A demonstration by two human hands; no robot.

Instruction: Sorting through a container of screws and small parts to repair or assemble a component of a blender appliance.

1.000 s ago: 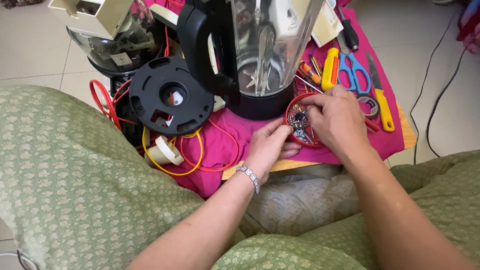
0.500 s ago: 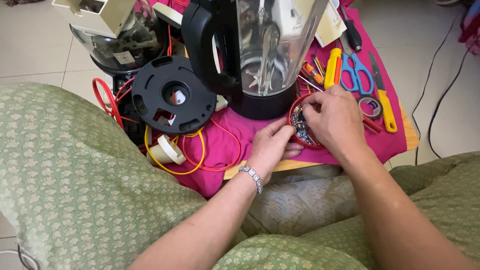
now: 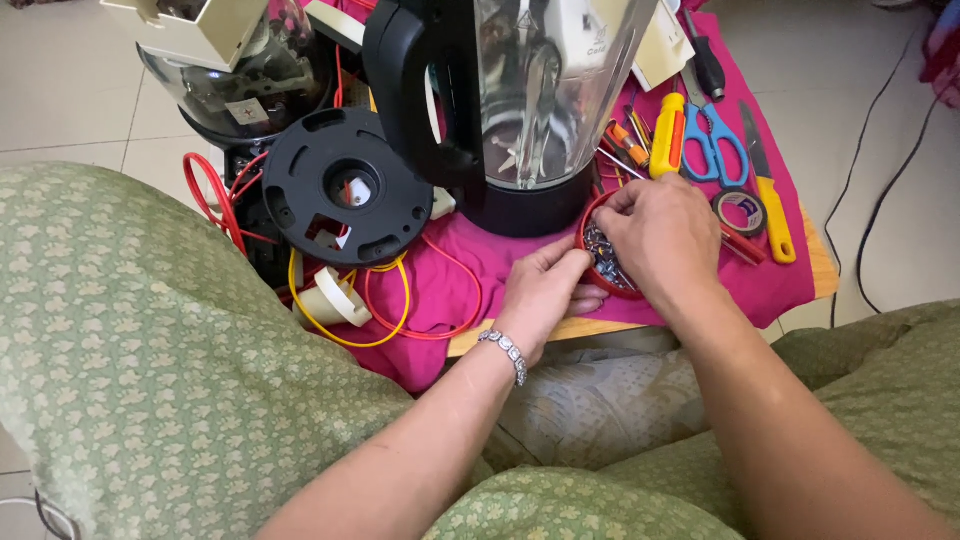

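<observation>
Round red dish [image 3: 597, 262] of small metal screws, on pink cloth [image 3: 470, 275] beside blender jug [image 3: 520, 110]. Left hand [image 3: 545, 295] steadying rim; right hand [image 3: 660, 235] arched over, fingertips apparently pinching contents (grip hidden).

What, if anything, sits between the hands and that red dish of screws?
Nothing visible. The right hand lies over the red dish with its fingers curled above the small metal parts. The left hand rests against the dish's near rim. The blender jar stands just behind, apart from both.
</observation>
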